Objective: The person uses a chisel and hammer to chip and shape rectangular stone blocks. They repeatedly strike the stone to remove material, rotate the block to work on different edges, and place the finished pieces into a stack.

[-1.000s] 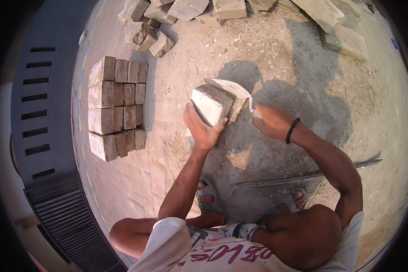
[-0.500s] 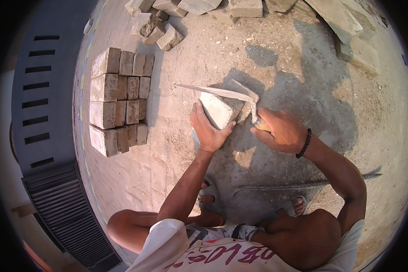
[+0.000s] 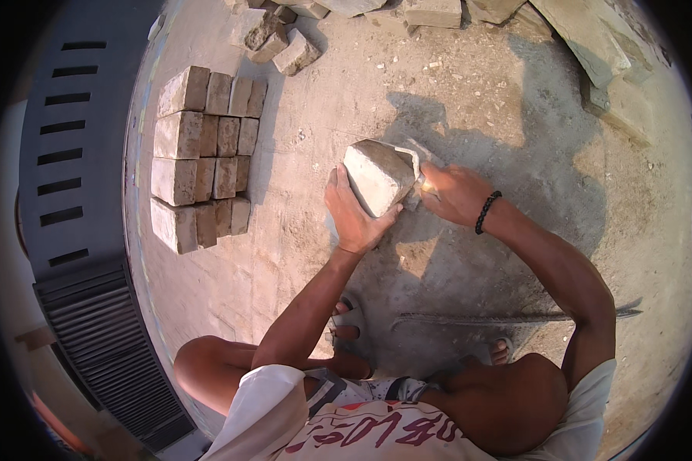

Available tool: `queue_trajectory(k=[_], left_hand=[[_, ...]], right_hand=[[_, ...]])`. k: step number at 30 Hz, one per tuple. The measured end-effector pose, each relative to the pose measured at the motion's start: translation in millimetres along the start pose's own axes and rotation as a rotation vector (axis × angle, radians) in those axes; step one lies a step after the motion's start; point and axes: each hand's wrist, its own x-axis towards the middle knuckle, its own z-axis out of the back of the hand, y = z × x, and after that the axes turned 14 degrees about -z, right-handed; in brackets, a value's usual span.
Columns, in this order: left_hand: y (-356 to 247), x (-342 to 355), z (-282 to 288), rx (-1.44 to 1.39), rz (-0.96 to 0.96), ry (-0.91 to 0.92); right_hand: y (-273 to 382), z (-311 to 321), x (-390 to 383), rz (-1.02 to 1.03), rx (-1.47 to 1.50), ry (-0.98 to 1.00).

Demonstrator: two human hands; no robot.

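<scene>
My left hand point(image 3: 355, 217) grips a pale, rough stone block point(image 3: 377, 184) from its near left side, with the thumb along the lower right edge. The block sits tilted in front of me. My right hand point(image 3: 457, 194) is closed around the handle of a trowel point(image 3: 417, 159), just right of the block. The trowel's bent metal neck shows beside the block's right edge. Most of its blade is hidden behind the block, so I cannot tell whether it touches the far face.
A neat stack of pale blocks point(image 3: 178, 138) stands at the left, beside a dark slotted metal gate point(image 3: 65, 207). Loose broken blocks point(image 3: 296, 52) lie at the back, with large slabs point(image 3: 619, 100) at the far right. A thin dark rod point(image 3: 469, 318) lies near my feet.
The trowel has dropped from across the block's top to behind it, my right hand moving left and slightly up. My left hand keeps its hold on the block.
</scene>
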Motion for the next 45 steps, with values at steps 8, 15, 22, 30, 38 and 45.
queue_trajectory(k=[8, 15, 22, 30, 38, 45], left_hand=[[-1.2, -1.9, -4.9, 0.019, -0.031, -0.011], [1.0, -3.2, 2.6, -0.009, -0.038, 0.009], [-2.8, -1.0, 1.1, -0.048, 0.025, 0.006], [-0.9, -3.4, 0.3, -0.052, 0.043, 0.006], [6.9, -7.1, 1.2, -0.115, -0.031, -0.029], [15.1, 27.4, 38.8, -0.732, 0.225, 0.077]], right_hand=[[-7.9, 3.4, -10.2, -0.009, -0.074, -0.028], [6.8, 5.6, -76.3, -0.012, 0.074, 0.014], [17.0, 11.2, -61.7, -0.216, 0.057, 0.098], [20.3, 11.1, -85.4, -0.292, 0.129, 0.057], [25.6, 8.5, -104.8, -0.261, 0.078, -0.006], [3.2, 10.3, -101.2, -0.195, -0.027, -0.145]])
